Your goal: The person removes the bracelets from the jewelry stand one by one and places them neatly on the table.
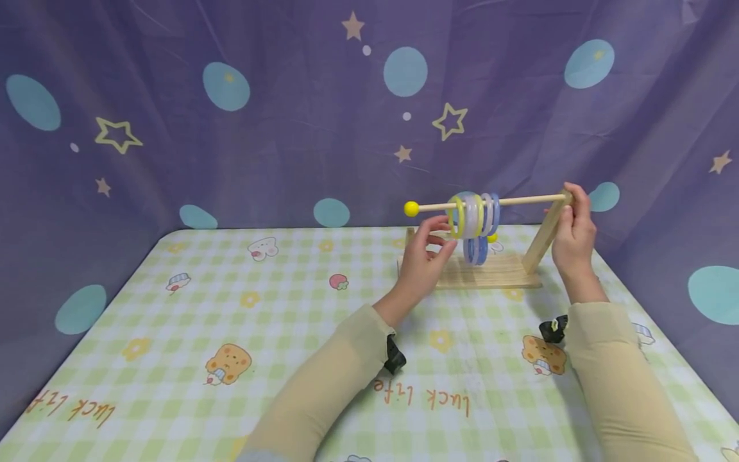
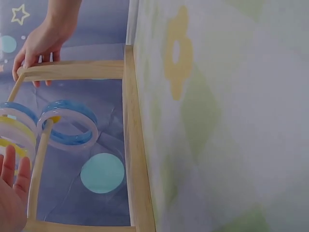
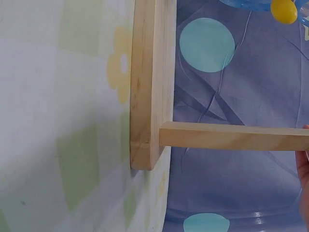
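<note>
Checked tablecloth (image 1: 242,321) under wooden rack base (image 1: 496,273)

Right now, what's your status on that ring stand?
Right hand grips the stand's upright at the top. Left hand open, fingers at the yellow ring on the upper rod. Nothing in the way.

Play corner: starry backdrop (image 1: 260,147), cartoon tablecloth (image 1: 231,333)

Rings (image 1: 475,215) on rod (image 1: 519,201) (above base (image 1: 496,273)).
</note>
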### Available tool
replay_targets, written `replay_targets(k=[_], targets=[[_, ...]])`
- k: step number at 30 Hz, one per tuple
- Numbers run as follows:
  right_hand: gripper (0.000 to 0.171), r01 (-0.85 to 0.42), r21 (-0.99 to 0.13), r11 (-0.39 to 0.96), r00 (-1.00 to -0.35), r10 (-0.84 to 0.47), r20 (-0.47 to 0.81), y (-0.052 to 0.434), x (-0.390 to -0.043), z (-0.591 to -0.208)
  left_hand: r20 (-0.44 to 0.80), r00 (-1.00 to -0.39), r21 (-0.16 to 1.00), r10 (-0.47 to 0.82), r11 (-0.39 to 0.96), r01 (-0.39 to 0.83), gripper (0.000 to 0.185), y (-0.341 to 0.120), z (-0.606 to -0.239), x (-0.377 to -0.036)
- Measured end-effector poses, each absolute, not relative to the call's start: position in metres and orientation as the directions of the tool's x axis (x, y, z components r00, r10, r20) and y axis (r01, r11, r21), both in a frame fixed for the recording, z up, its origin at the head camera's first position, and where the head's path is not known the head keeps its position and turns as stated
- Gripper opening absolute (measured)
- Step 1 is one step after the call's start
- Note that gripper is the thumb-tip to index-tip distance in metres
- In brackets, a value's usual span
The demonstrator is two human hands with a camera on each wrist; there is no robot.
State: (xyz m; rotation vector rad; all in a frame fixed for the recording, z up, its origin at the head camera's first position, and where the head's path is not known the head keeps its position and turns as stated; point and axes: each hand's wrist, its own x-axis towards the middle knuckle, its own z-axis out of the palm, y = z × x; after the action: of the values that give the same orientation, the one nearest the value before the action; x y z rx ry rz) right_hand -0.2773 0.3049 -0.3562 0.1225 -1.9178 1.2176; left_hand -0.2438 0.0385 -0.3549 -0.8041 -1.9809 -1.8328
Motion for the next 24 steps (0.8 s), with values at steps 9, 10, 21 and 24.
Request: replay_targets(k=[9, 10, 21, 24], targets=[[0.035, -0.473, -0.704, 0.529, -0.641, 0.341, 0.687, 0.302, -0.277, -0.355, 0.546, -0.82, 0.826, 0.17, 0.055, 0.561, 0.034, 0.05, -0.365, -0.26], [0.035, -0.473, -0.703, 0.531, -0.641, 0.341, 0.688, 0.302, -0.277, -0.355, 0.551, -0.817, 0.822, 0.17, 0.061, 0.567, 0.033, 0.051, -0.366, -0.262], [0.035, -0.458, -0.716, 0.526, -0.651, 0.349, 0.673, 0.304, -0.278, -0.356, 0.554, -0.818, 0.822, 0.156, 0.051, 0.567, 0.024, 0.055, -0.365, -0.265], [0.035, -0.456, -0.714, 0.531, -0.65, 0.35, 0.675, 0.304, -0.279, -0.357, 0.558, -0.818, 0.824, 0.138, 0.027, 0.567, 0.022, 0.055, -0.365, -0.267]])
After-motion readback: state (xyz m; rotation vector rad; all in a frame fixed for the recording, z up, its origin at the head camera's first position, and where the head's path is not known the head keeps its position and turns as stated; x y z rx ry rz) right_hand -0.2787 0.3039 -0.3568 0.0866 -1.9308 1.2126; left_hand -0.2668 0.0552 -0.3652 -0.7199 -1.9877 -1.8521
